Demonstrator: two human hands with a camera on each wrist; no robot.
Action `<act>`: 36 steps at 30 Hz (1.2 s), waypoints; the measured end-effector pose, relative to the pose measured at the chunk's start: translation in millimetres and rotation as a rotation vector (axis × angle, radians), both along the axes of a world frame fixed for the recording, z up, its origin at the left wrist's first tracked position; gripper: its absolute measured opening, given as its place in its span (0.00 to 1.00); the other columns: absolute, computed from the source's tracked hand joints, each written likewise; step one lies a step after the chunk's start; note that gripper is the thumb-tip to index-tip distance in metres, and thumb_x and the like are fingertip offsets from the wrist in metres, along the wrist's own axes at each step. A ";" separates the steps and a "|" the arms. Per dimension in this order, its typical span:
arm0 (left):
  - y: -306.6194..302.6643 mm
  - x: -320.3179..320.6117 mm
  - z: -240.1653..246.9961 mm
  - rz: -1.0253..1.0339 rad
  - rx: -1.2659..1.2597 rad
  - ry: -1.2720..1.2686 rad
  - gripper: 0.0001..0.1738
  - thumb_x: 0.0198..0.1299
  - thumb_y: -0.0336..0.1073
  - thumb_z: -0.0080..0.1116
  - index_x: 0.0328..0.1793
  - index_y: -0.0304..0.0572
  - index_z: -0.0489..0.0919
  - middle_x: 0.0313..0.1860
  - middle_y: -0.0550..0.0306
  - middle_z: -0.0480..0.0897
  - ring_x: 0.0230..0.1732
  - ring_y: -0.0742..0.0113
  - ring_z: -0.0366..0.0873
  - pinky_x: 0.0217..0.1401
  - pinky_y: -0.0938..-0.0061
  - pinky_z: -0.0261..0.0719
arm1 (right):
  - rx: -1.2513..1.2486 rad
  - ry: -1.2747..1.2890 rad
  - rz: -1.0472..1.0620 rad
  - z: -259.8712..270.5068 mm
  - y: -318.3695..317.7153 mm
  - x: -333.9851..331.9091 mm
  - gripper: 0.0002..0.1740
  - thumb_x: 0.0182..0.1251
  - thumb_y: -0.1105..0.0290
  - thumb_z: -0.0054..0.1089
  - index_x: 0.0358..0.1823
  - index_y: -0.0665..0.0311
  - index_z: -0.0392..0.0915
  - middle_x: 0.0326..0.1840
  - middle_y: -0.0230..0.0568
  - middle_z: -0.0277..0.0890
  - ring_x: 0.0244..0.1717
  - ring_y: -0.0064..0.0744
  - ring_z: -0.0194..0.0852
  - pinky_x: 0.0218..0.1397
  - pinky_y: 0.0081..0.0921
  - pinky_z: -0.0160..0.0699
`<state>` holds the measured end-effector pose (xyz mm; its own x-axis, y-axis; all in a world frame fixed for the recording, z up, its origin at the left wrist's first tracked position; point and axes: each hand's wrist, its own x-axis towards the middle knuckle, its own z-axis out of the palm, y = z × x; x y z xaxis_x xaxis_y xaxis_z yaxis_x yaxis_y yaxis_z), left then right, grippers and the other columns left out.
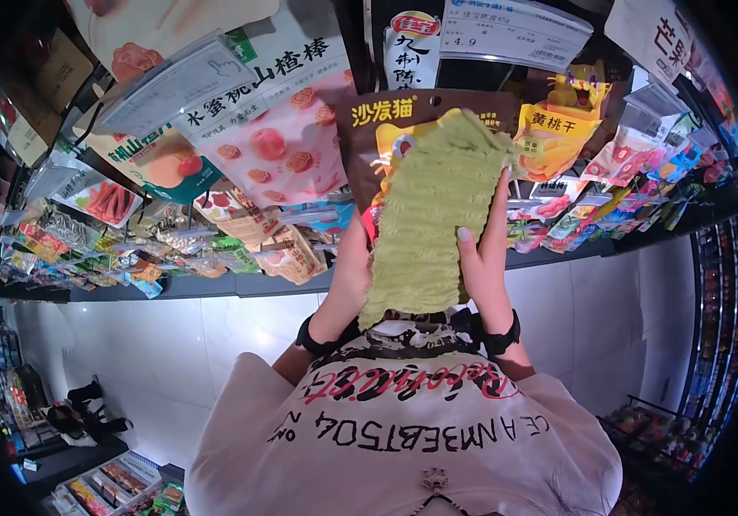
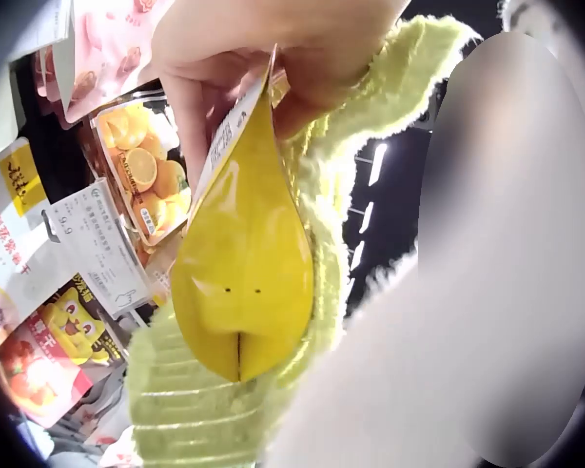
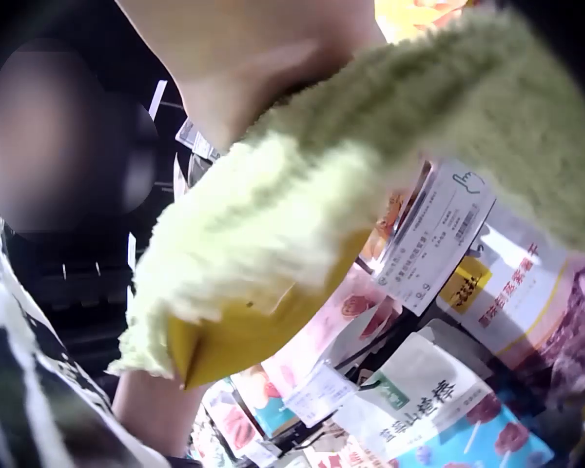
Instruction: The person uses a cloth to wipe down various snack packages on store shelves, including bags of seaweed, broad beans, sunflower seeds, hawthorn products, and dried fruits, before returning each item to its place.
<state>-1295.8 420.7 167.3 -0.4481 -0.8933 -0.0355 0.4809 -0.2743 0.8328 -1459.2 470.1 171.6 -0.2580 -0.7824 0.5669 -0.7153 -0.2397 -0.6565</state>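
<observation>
In the head view a brown snack pouch (image 1: 360, 129) with a cartoon cat on it stands upright before the shelf. A ribbed, fluffy light-green cloth (image 1: 421, 224) lies over most of its front. My left hand (image 1: 353, 267) grips the pouch by its left side; in the left wrist view, thumb and fingers pinch the edge above the bulging yellow bottom (image 2: 244, 273). My right hand (image 1: 483, 258) holds the cloth at its right edge, thumb on top of it, with one finger reaching up along the side. Seen from the right wrist, the cloth (image 3: 273, 214) hides most of that hand's fingers.
Hanging snack bags fill the rack ahead, among them a large pink-and-white pouch (image 1: 274, 138) at left and a yellow pouch (image 1: 554, 129) at right. Price tags (image 1: 515, 30) stick out above. A pale tiled floor (image 1: 206, 335) and lower displays (image 1: 111, 486) lie behind.
</observation>
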 end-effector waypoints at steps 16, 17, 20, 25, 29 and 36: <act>-9.5 6.4 30.6 0.004 -0.362 -0.716 0.21 0.52 0.33 0.55 0.48 0.30 0.65 0.36 0.53 0.76 0.34 0.76 0.73 0.37 0.80 0.71 | 0.557 -1.341 0.447 -46.6 24.2 -25.8 0.26 0.51 0.78 0.56 0.54 0.68 0.60 0.49 0.37 0.67 0.46 0.27 0.68 0.49 0.24 0.68; -12.1 0.5 13.3 0.112 -0.470 -0.621 0.22 0.50 0.34 0.57 0.49 0.30 0.65 0.35 0.53 0.76 0.33 0.74 0.74 0.36 0.79 0.71 | 0.450 -1.265 0.408 -47.5 24.5 -23.7 0.27 0.49 0.78 0.57 0.53 0.69 0.61 0.49 0.37 0.68 0.47 0.27 0.68 0.49 0.24 0.68; -8.5 -14.4 8.2 0.338 -0.542 -0.543 0.26 0.45 0.35 0.63 0.48 0.31 0.65 0.38 0.51 0.76 0.36 0.69 0.75 0.38 0.75 0.72 | 0.364 -0.767 0.287 -38.2 25.1 -22.3 0.23 0.45 0.80 0.58 0.47 0.69 0.66 0.43 0.37 0.71 0.43 0.23 0.69 0.46 0.23 0.69; 7.4 19.4 -20.1 0.188 -0.590 -0.545 0.33 0.44 0.29 0.58 0.58 0.30 0.58 0.50 0.46 0.69 0.51 0.60 0.68 0.51 0.70 0.67 | 0.090 -0.129 0.051 -5.9 29.6 -2.3 0.18 0.43 0.76 0.58 0.40 0.68 0.72 0.42 0.50 0.72 0.42 0.44 0.72 0.45 0.25 0.68; 16.9 33.2 -24.2 0.076 -0.529 -0.467 0.32 0.48 0.29 0.53 0.60 0.30 0.56 0.50 0.48 0.70 0.49 0.58 0.70 0.49 0.71 0.69 | 0.041 0.012 0.127 -14.3 42.2 8.4 0.17 0.39 0.80 0.59 0.37 0.68 0.73 0.41 0.50 0.71 0.43 0.50 0.70 0.44 0.30 0.70; 24.8 18.8 -30.5 0.192 -0.329 -0.129 0.28 0.49 0.29 0.51 0.57 0.28 0.59 0.47 0.46 0.71 0.49 0.57 0.70 0.50 0.71 0.69 | -0.052 -0.906 0.158 -5.1 39.1 28.5 0.16 0.41 0.76 0.59 0.37 0.67 0.74 0.44 0.51 0.69 0.44 0.47 0.69 0.47 0.33 0.68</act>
